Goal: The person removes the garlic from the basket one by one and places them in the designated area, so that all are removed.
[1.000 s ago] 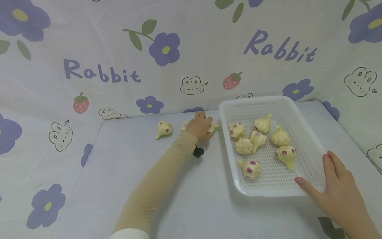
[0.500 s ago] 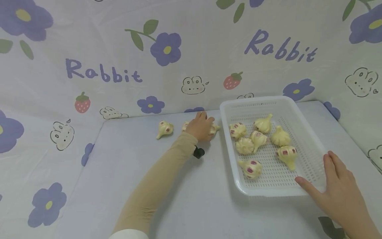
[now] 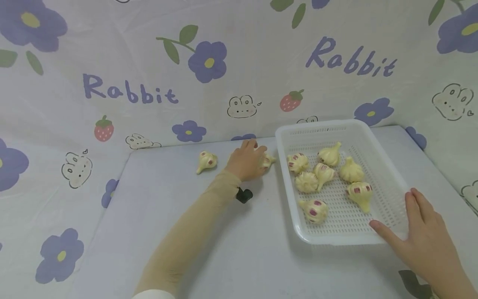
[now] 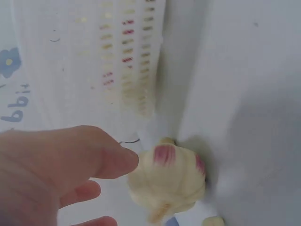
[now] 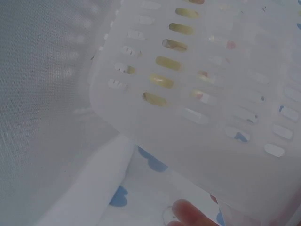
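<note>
My left hand (image 3: 244, 162) is over the garlic at the back of the table, beside the basket. In the left wrist view its thumb (image 4: 117, 162) lies right at the edge of a purple-marked garlic bulb (image 4: 167, 176), the other fingers spread apart behind. That garlic bulb (image 3: 267, 160) shows just right of the hand; another to the left is mostly hidden under it. A third garlic bulb (image 3: 206, 161) lies further left. My right hand (image 3: 427, 236) rests at the near right corner of the white plastic basket (image 3: 304, 234), thumb on the near rim, fingers extended along the right side.
Several garlic bulbs (image 3: 351, 170) lie in the perforated basket, mostly toward its left and middle. A patterned cloth backdrop (image 3: 209, 99) rises behind the pale table (image 3: 168, 199). A small black device (image 3: 244, 195) sits at the left wrist.
My left hand has shifted slightly left over the garlic, covering more of the middle bulb. The right hand and the basket stay in place.
</note>
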The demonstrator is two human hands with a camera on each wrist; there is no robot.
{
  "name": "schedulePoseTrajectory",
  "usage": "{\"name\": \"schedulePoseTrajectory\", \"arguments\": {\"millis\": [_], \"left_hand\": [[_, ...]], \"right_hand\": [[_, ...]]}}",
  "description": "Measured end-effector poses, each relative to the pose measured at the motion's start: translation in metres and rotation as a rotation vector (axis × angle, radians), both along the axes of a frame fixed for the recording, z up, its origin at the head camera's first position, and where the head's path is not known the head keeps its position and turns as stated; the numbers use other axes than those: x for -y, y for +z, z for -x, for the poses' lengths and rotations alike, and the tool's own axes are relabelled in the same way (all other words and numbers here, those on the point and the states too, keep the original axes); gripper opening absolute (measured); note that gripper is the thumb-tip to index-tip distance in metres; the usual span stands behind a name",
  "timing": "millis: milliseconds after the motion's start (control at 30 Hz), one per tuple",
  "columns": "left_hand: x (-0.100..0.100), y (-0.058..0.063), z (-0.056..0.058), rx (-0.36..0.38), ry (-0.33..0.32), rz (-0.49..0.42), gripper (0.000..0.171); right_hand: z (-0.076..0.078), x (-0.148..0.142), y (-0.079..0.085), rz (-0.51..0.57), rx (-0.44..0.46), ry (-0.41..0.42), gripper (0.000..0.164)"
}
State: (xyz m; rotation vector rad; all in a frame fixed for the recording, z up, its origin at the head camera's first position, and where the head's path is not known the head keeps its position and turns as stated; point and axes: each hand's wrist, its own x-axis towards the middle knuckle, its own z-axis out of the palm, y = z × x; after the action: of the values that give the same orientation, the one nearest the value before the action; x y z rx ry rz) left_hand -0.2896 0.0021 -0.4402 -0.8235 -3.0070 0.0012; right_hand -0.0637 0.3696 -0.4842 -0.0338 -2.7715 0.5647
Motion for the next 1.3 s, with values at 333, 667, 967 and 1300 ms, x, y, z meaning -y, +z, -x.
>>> {"name": "schedulePoseTrajectory", "arguments": {"millis": [333,667,967,1300], "left_hand": [[0.002,0.017,-0.028,-0.042,-0.080,-0.086,0.061],[-0.001,0.027,-0.054,-0.112,-0.142,-0.123,0.053],[-0.008,0.034,-0.077,-0.189,-0.224,-0.130,0.050],[-0.017,0.035,-0.094,-0.249,-0.357,-0.151,0.048]], "right_hand": [[0.000,-0.001,0.001,0.018,-0.041,0.023,0.114],[0.001,0.000,0.000,-0.006,-0.031,0.002,0.116],[0.000,0.000,0.001,-0.003,-0.026,0.005,0.115],[0.001,0.002,0.002,-0.017,-0.018,-0.010,0.117]]}}
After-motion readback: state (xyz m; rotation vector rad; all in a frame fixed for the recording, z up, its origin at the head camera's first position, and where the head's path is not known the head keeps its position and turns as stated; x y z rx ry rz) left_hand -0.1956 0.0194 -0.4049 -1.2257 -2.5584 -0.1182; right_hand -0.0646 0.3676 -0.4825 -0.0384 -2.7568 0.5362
